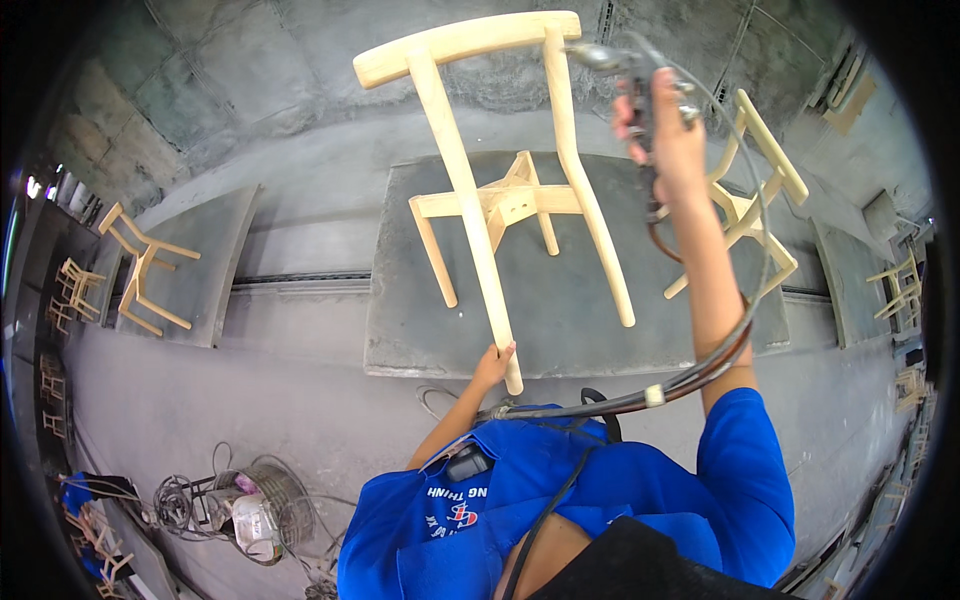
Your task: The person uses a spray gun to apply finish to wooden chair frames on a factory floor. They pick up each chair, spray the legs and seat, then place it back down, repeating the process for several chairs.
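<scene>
A bare pale wooden chair frame (468,200) without a seat stands over a flat grey board in front of me, its curved top rail uppermost. My left hand (493,366) is closed around the lower end of its near leg. Raised to the right of the backrest, my right hand (682,140) grips a spray gun (640,115), whose nozzle end is blurred beside the top rail. From the gun, hoses (690,385) run along my right forearm and across my front. Any spray is too faint to make out.
The grey board (410,335) also bears a second chair frame (745,215) at right. Another chair frame (150,260) is on a board at left. A bucket (300,500) with coiled hoses stands on the floor at lower left. A grey wall (300,60) rises behind.
</scene>
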A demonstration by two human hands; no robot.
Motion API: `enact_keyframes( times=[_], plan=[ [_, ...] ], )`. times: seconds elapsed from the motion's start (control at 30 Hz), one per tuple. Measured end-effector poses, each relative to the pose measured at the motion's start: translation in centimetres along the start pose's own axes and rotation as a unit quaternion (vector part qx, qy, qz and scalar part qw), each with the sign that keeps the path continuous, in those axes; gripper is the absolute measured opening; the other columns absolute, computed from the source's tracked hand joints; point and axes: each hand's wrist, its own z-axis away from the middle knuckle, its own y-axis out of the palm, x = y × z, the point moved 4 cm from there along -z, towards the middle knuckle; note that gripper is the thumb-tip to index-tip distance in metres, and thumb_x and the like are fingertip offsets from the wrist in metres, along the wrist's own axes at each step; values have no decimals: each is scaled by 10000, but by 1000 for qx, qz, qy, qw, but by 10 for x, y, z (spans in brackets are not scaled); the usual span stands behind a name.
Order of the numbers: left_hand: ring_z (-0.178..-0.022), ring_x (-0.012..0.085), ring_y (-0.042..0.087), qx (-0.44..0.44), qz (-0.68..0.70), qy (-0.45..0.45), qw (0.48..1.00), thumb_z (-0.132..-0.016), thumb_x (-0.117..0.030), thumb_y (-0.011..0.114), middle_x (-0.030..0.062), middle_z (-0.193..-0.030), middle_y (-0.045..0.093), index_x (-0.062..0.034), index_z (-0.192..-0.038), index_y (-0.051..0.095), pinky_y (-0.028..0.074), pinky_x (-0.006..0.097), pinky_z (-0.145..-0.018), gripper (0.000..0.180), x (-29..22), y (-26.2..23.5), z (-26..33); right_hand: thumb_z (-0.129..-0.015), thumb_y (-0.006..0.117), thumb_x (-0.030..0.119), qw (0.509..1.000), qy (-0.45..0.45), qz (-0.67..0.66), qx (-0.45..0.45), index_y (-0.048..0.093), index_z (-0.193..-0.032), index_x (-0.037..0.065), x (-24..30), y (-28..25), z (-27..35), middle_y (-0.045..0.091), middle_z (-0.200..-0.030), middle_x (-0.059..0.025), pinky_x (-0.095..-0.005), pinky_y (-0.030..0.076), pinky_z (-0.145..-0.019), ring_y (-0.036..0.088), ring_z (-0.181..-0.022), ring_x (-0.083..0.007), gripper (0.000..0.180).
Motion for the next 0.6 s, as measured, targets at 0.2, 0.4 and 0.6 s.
enact_keyframes(
  times=[0.2,0.4,0.6],
  plan=[
    [-980,304,658,-71,64,40,995,-985,-491,576,207,-1020,666,52,-1239,511,501,393,-864,602,-24,-7,14,-991,494,598,991,14,-30,-133,606,-1032,19,-6,-120,-11,581,-731,-20,-205,328,-435,566,-626,-99,591],
    [-964,388,661,-225,-7,196,955,-955,-484,608,234,-1039,666,50,-1306,423,506,449,-874,665,-108,-28,15,-1012,436,599,974,30,-38,-220,571,-1119,15,-43,-208,49,573,-789,-25,-212,333,-441,590,-697,-116,609],
    [-1027,480,636,-123,-130,57,982,-949,-443,614,299,-1106,653,38,-1346,327,491,537,-879,687,-102,-10,-23,-948,329,751,949,148,-19,-277,555,-1184,11,-104,-217,177,618,-864,-58,-208,357,-437,632,-774,-141,809]
  ],
)
